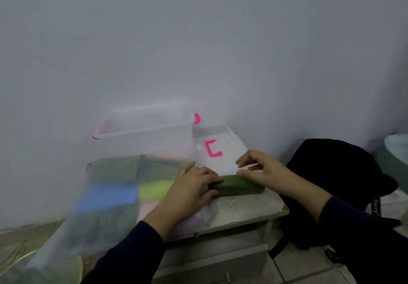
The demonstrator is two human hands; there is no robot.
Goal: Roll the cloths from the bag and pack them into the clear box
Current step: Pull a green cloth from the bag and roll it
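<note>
Green cloth roll [237, 187] at front edge of tabletop [242, 208]; left hand [194, 186] grips one end, right hand [262, 171] presses it by thumb, fingers loosely bent.

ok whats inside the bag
Through the bag a blue cloth, a lime cloth and a pale pink cloth show; the left hand covers part, and blur hides the rest.

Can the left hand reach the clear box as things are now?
Probably yes: the left hand holds the green cloth, the open clear box stands just behind, and only the bag lies between.
</note>
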